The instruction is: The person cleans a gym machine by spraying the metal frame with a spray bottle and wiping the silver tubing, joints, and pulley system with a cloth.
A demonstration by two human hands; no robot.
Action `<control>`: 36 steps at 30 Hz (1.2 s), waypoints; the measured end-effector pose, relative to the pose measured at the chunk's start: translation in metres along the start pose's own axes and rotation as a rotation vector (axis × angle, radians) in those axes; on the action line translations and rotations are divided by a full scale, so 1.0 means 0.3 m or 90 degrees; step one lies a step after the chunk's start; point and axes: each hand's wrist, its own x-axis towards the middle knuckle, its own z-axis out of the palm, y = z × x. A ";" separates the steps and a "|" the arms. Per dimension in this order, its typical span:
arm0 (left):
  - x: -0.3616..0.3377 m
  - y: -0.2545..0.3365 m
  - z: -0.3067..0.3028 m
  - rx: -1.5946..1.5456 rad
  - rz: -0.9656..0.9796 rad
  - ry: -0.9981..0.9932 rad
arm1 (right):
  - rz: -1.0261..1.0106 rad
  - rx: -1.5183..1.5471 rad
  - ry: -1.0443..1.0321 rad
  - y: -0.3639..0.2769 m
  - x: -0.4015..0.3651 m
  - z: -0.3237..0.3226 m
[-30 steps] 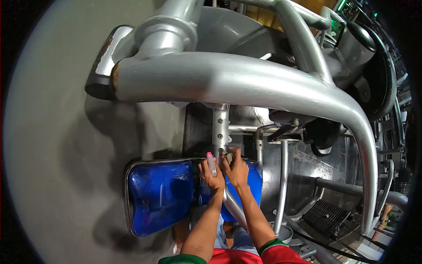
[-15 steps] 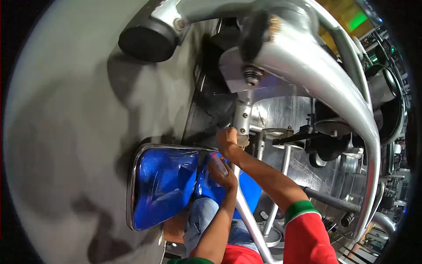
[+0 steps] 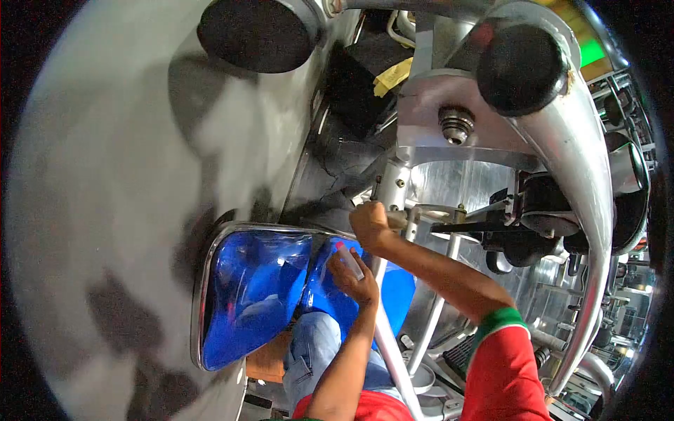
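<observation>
In the head view my left hand [image 3: 353, 275] is closed around a small translucent bottle with a pink top [image 3: 349, 261], held above the blue seat [image 3: 400, 291]. Just above it, my right hand [image 3: 371, 223] is a fist against the silver post [image 3: 395, 184] of a gym machine. A thin dark piece [image 3: 378, 188] sticks up beside that fist. Whatever lies inside its fingers is hidden. The post has small bolts along its side and continues as a slanting tube [image 3: 390, 344] below my hands.
A thick curved silver frame [image 3: 586, 161] with black round end caps [image 3: 521, 70] arches overhead and to the right. A large bolt [image 3: 456, 125] projects from a metal plate. The blue backrest [image 3: 253, 295] stands by a grey wall [image 3: 91, 210]. A yellow cloth or paper [image 3: 393, 77] lies farther back.
The view has shifted, so the overhead frame and plate appear larger and farther right. My right hand has turned slightly at the post. My left hand still holds the bottle.
</observation>
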 end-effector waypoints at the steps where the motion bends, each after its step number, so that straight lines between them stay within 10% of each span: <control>1: -0.005 -0.004 0.003 0.003 0.019 0.024 | 0.003 -0.002 -0.002 0.039 -0.041 -0.003; 3: -0.017 -0.018 0.001 -0.047 -0.024 -0.019 | -0.017 0.129 0.167 0.128 -0.148 0.004; 10: -0.001 0.015 0.003 -0.060 0.005 -0.050 | 0.182 0.374 0.117 0.238 -0.479 0.066; 19: 0.012 0.077 -0.036 -0.203 0.096 -0.123 | 0.506 1.371 0.394 0.004 -0.676 0.325; 36: 0.320 0.341 0.050 0.245 0.152 -0.459 | 0.559 1.553 0.352 -0.169 -0.755 0.237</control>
